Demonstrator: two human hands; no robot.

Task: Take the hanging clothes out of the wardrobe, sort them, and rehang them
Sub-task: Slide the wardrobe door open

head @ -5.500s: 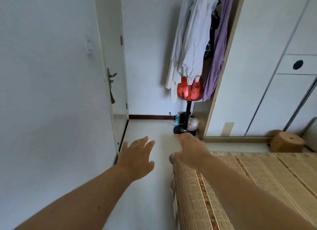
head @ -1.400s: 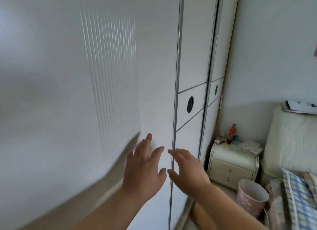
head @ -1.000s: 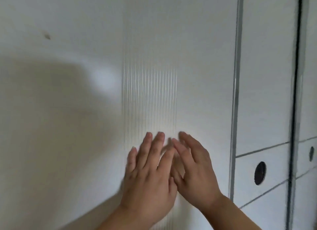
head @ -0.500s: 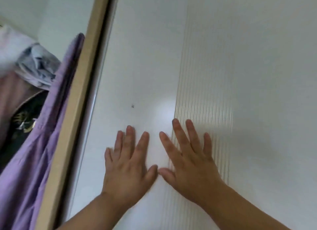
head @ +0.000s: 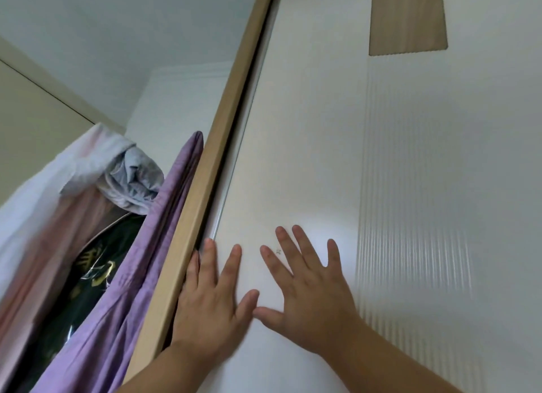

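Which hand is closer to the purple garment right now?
Left. The left hand lies flat at the door edge, just across the frame from the purple garment; the right hand lies farther right.

Left hand point(head: 211, 310) and right hand point(head: 311, 301) flat on white wardrobe door point(head: 293, 158), fingers spread, thumb tips nearly touching. Left hand's outer fingers sit against the wooden frame point(head: 205, 187). Ribbed strip point(head: 410, 216) just right of the right hand. Left of the left hand: purple garment point(head: 140, 290), black garment with gold print point(head: 93, 272), white garment point(head: 38, 193).

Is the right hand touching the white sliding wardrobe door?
Touching. The head view shows the right hand lying flat on the white sliding wardrobe door, fingers spread, no gap visible.
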